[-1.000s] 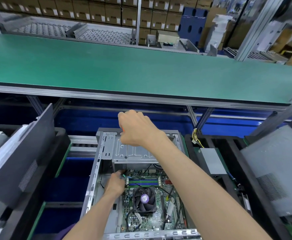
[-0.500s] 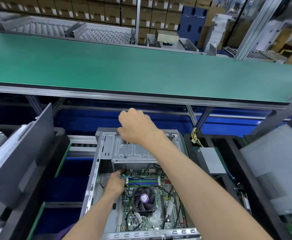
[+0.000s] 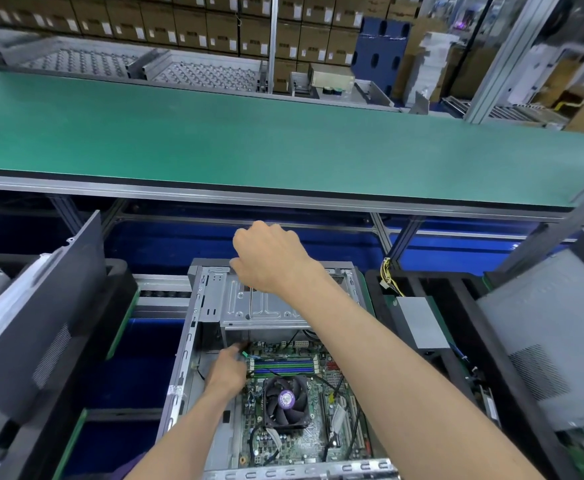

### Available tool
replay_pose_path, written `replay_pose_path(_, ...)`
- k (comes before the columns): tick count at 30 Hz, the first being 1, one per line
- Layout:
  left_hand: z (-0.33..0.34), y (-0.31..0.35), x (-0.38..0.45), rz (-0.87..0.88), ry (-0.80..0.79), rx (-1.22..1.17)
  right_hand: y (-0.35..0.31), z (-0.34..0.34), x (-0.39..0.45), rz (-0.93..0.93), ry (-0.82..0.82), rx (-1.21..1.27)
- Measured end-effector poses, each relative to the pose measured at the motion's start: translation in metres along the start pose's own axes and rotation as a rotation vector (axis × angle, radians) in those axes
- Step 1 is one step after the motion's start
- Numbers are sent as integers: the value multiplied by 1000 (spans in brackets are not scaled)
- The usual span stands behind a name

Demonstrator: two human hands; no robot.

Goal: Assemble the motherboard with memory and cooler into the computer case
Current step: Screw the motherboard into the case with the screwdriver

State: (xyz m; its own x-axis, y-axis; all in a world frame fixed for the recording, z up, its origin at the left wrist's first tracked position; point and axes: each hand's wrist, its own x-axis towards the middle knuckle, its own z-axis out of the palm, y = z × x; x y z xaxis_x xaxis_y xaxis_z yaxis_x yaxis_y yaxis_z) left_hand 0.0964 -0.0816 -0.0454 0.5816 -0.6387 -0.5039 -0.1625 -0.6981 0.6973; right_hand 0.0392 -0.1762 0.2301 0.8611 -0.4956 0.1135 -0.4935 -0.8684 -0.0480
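- Motherboard (image 3: 290, 410) w/ memory sticks (image 3: 280, 364) & cooler fan (image 3: 286, 398) sits flat inside the open case (image 3: 193, 337).
- Right hand (image 3: 268, 259) is curled round a screwdriver (image 3: 250, 303); its shaft goes down thru the drive cage (image 3: 266, 306).
- Left hand (image 3: 226, 370) reaches to the board's far-left corner; can't tell if its fingertips pinch anything.
- Tip could slip & scratch the board, or a screw could drop.
- Tight spot: cage above, case wall just beside the left hand. Open room is nearer the person.

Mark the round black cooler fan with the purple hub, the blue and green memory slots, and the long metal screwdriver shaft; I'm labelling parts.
Round black cooler fan (image 3: 286, 399), head view: purple hub.
Blue and green memory slots (image 3: 281, 365), head view: middle.
Long metal screwdriver shaft (image 3: 251, 302), head view: mid-shaft.
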Motion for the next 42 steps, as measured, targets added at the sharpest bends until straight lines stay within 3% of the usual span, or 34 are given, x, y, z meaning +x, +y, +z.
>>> replay_pose_path(4, 0, -1, 2, 0, 14, -5, -1, -6, -1, -79, -99, 176)
replay_pose_path(11, -1, 1, 3, 8, -16, -51, 1, 2, 0, 18, 33, -31)
replay_pose_path(17, -3, 2, 3, -1, -14, -54, 2, -8, -2, -77, -92, 192)
replay_pose_path(22, -4, 4, 3, -15, -3, -56, -1, 1, -1, 20, 58, -46)
replay_pose_path(28, -4, 3, 3, -19, -7, -74, -1, -7, -2, -76, -66, 178)
replay_pose_path(34, -2, 1, 4, -20, -18, -69, -2, 3, 3, 17, 44, -17)
replay_pose_path(39, -1, 0, 3, -18, -6, -41, -5, -5, 2, -80, -74, 166)
replay_pose_path(42, 0, 0, 2, -18, 3, -39, -2, -5, 1, -52, -27, 128)
